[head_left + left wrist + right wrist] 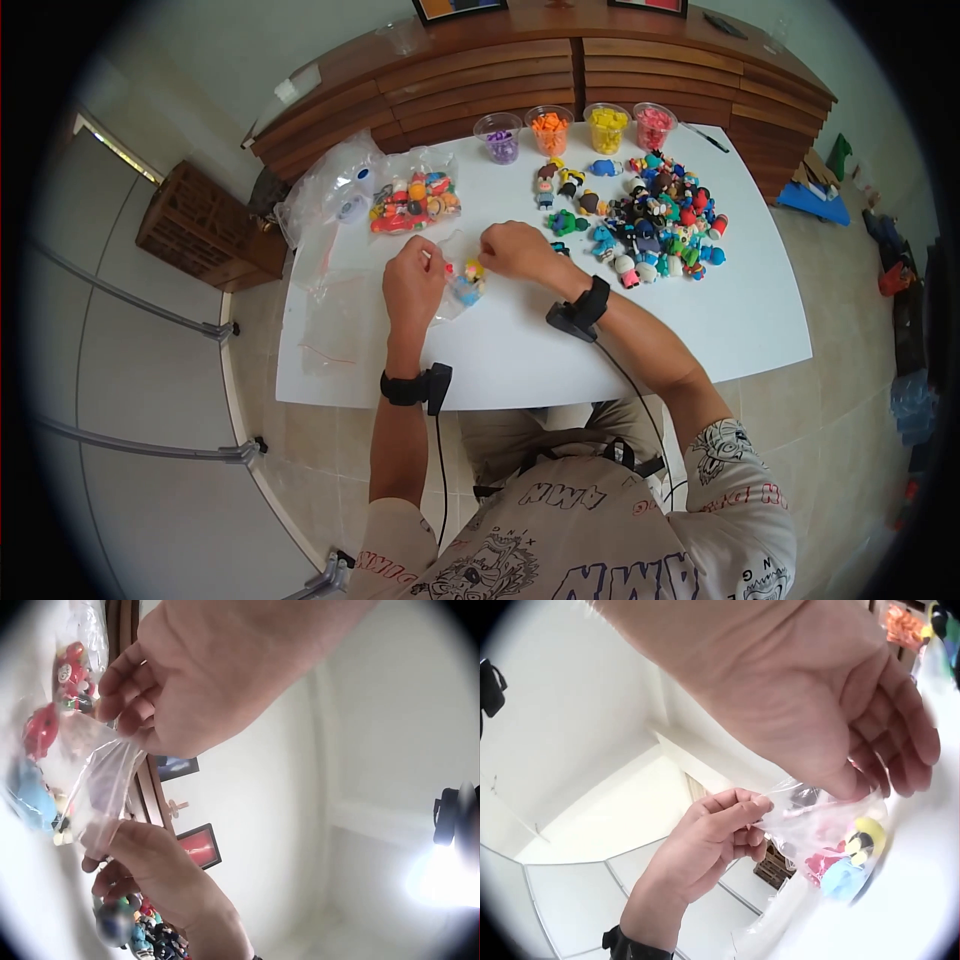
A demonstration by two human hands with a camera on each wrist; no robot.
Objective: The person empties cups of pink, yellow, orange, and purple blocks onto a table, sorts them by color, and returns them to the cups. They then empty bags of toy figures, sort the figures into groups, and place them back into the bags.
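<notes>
A small clear bag (456,301) with a few toy figures inside, yellow, light blue and red, lies between the two hands. My left hand (414,284) pinches one upper edge of the bag; in the right wrist view its thumb and forefinger grip the plastic. My right hand (522,250) pinches the opposite edge, and the left wrist view shows the plastic stretched between both hands. Inside the bag, the light blue figure (843,879) and the yellow one (871,837) rest low, near the white table (520,350).
Right of the hands spreads a pile of toy figures (645,235). Cups of purple, orange, yellow and pink pieces (654,130) line the far edge, beside a pen (706,138). A larger bag of toys (415,205) and crumpled plastic (325,190) lie back left; flat bags (335,320) lie left.
</notes>
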